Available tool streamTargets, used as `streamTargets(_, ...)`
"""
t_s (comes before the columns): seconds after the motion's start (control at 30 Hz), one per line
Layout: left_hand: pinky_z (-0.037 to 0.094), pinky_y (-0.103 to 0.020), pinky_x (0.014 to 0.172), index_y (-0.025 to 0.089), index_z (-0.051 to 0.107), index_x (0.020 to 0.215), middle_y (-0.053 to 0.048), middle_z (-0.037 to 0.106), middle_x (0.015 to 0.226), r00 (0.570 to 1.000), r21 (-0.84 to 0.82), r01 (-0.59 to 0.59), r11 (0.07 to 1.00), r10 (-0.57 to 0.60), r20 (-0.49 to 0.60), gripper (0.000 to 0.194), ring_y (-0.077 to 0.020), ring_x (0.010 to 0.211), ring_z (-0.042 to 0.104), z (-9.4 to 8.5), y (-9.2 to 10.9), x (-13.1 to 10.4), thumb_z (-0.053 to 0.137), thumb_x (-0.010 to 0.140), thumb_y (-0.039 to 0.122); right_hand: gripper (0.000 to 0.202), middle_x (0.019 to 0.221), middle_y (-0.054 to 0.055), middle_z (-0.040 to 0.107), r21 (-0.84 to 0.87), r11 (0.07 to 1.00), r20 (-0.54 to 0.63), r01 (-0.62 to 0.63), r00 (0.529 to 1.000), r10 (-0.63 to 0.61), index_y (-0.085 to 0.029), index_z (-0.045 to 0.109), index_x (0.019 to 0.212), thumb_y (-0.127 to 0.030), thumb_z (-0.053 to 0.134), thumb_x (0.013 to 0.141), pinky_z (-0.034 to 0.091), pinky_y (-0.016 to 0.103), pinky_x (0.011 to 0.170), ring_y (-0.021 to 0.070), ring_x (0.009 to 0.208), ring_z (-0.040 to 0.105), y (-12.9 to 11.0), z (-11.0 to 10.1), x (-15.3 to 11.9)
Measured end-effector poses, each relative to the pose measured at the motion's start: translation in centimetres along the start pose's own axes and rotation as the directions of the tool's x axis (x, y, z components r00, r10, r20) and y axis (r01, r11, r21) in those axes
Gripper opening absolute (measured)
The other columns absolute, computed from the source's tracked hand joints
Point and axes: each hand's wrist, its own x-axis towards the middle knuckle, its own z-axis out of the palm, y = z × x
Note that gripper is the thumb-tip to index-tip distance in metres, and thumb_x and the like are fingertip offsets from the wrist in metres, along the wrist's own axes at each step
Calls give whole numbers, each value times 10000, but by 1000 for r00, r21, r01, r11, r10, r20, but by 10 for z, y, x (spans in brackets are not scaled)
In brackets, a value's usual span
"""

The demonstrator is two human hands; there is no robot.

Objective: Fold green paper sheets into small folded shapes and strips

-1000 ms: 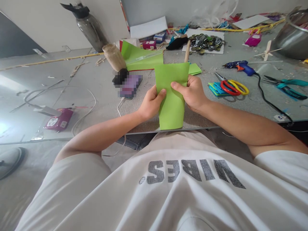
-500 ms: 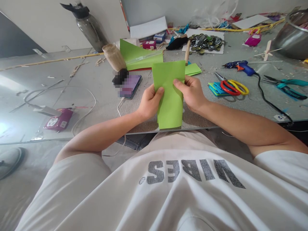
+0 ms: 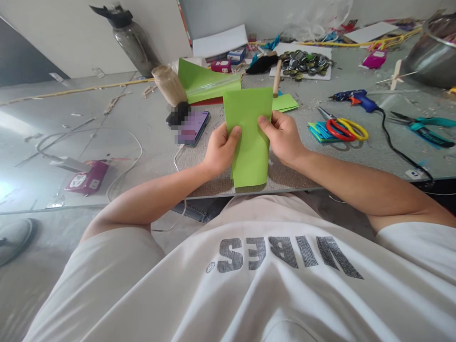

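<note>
Green paper [image 3: 251, 142]: layered, right of the phone [image 3: 201, 124].
Left hand [image 3: 220, 151]: pinching its left side, thumb on top.
Right hand [image 3: 288, 140]: pinching the opposite side.
Care: even, light thumb pressure should keep layers aligned, uncreased.
Scissors [image 3: 334, 120]: farther right of the phone.

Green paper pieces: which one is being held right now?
The long light-green rectangular paper sheet, gripped between the left hand and the right hand. The large curled green paper sheet and small green paper stack lie behind it, untouched.

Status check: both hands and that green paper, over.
Left hand and right hand pinching green paper, one each side. No tool over it. Scissors off right, clear of hands.
</note>
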Motion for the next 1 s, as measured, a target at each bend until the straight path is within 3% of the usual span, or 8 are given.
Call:
streamTargets(0.13, 619, -365, 703, 273, 724, 1056, -49, 779, 945, 995, 76, -53, 996, 59, -80, 731, -237, 838, 731, -4, 1, 1, 734, 1098, 1004, 847, 847, 8, 636, -29, 1000, 10, -11, 1000, 11, -278, 620, 828, -1080, 884, 899, 537, 332, 678, 198, 815, 598, 0, 1, -1)
streamTargets(0.3, 647, -360, 760, 270, 690, 952, -21, 676, 857, 980, 118, -106, 987, 124, -153, 714, -229, 869, 719, -6, 6, 5, 745, 1124, 961, 863, 793, -18, 569, 11, 1000, 36, -3, 999, 3, -277, 658, 832, -1097, 926, 826, 543, 334, 665, 189, 776, 575, -6, 4, -2)
streamTargets(0.47, 578, -329, 664, 261, 715, 952, -28, 714, 862, 981, 122, -118, 986, 135, -142, 741, -201, 787, 663, -4, 9, 6, 752, 1102, 986, 803, 821, -8, 593, -18, 999, -41, 44, 998, -44, -269, 648, 825, -1022, 895, 952, 516, 318, 684, 182, 806, 573, -2, 1, 1)
streamTargets(0.6, 621, -330, 693, 272, 736, 1019, -38, 769, 939, 988, 79, -99, 992, 108, -114, 741, -213, 834, 712, 0, 5, 3, 756, 1081, 1010, 788, 823, -10, 565, -57, 998, -66, 34, 997, -38, -275, 572, 812, -974, 878, 1011, 486, 309, 668, 174, 785, 533, 2, 0, 1)
streamTargets(0.73, 676, -337, 748, 281, 747, 1089, -38, 799, 1007, 992, 23, -69, 997, 71, -103, 730, -224, 895, 760, 0, 0, 1, 773, 1072, 1010, 854, 810, -12, 559, -50, 999, -16, 17, 1000, -18, -282, 550, 797, -1050, 903, 914, 487, 321, 649, 172, 769, 527, -2, 3, -3)
streamTargets(0.87, 732, -365, 839, 276, 744, 1136, -49, 842, 1073, 992, 20, -80, 997, 82, -96, 700, -243, 962, 819, -7, -3, 3, 758, 1109, 975, 891, 944, 28, 743, 30, 999, 49, 21, 999, -22, -260, 740, 904, -1119, 943, 778, 614, 362, 747, 217, 884, 677, -8, 8, -6)
streamTargets(1.0, 786, -434, 1003, 279, 753, 1284, -77, 893, 1245, 998, -5, -66, 998, 66, -8, 708, -302, 1148, 893, -13, -8, 6, 767, 1111, 965, 908, 885, 25, 729, 5, 999, 44, 47, 998, -47, -257, 730, 869, -1137, 928, 767, 586, 358, 687, 207, 818, 652, -5, 4, -5)
